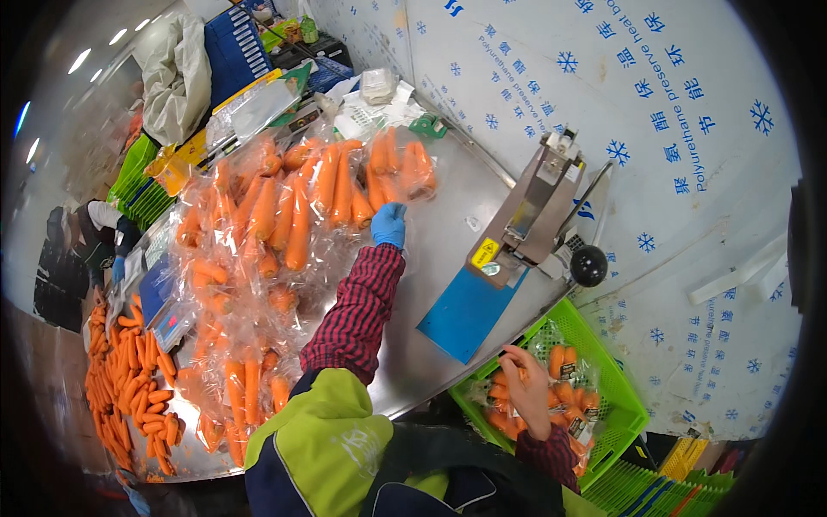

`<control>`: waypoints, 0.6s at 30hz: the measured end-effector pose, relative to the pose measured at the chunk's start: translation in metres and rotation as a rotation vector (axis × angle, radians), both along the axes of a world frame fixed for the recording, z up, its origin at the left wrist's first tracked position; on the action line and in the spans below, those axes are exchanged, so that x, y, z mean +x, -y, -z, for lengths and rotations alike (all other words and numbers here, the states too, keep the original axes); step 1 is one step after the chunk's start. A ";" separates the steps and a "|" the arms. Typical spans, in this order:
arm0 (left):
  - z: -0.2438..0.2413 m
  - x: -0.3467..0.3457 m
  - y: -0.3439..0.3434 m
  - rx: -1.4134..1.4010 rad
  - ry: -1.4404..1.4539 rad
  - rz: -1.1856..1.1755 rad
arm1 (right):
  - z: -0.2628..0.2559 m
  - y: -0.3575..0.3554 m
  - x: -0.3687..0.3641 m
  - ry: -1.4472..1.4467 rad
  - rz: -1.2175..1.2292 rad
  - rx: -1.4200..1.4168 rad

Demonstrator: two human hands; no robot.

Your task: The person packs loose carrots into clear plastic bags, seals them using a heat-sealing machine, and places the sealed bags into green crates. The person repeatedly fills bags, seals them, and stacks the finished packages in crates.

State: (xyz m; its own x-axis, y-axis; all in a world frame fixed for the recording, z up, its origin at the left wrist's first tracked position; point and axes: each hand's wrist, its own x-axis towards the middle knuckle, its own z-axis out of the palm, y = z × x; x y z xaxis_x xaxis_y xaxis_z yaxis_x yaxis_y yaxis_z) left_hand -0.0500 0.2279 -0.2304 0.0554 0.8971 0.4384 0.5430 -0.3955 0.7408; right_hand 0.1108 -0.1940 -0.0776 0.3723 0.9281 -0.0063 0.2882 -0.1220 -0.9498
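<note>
My left hand [389,225], in a blue glove, is closed at the near edge of a clear plastic bag of carrots [391,165] on the metal table [452,174]. The bag's film under the fingers is hard to make out. My bare right hand [528,391] hovers over a bright green crate [623,413], fingers apart and holding nothing. Inside that crate lie several labelled bags of carrots [565,394]. Between my hands stands a lever-operated bag-closing machine [526,207] with a black ball knob [588,265] and a blue plate [471,316].
Filled carrot bags [258,220] crowd the table's left part, beside loose carrots [139,394] and a scale [171,323]. A green tape roll [428,126] lies at the back. A printed panel wall [517,58] borders the table. Another person [106,226] works at far left.
</note>
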 end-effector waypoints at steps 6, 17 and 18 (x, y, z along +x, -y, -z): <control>-0.136 -0.061 0.123 -0.407 0.396 0.278 | -0.017 -0.109 -0.076 0.472 0.116 0.387; -0.153 -0.082 0.284 -0.442 0.620 0.790 | -0.093 -0.100 -0.116 0.261 -0.213 0.429; -0.154 -0.075 0.284 -0.456 0.635 0.830 | -0.104 -0.095 -0.112 0.417 -0.218 0.499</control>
State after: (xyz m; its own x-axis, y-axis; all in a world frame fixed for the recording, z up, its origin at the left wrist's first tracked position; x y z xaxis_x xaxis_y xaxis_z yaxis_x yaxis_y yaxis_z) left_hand -0.1248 -0.0561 -0.0765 0.5911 0.7696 0.2416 -0.2847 -0.0812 0.9552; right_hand -0.0016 -0.0988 0.0264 0.0555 0.8368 0.5447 0.6106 0.4032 -0.6817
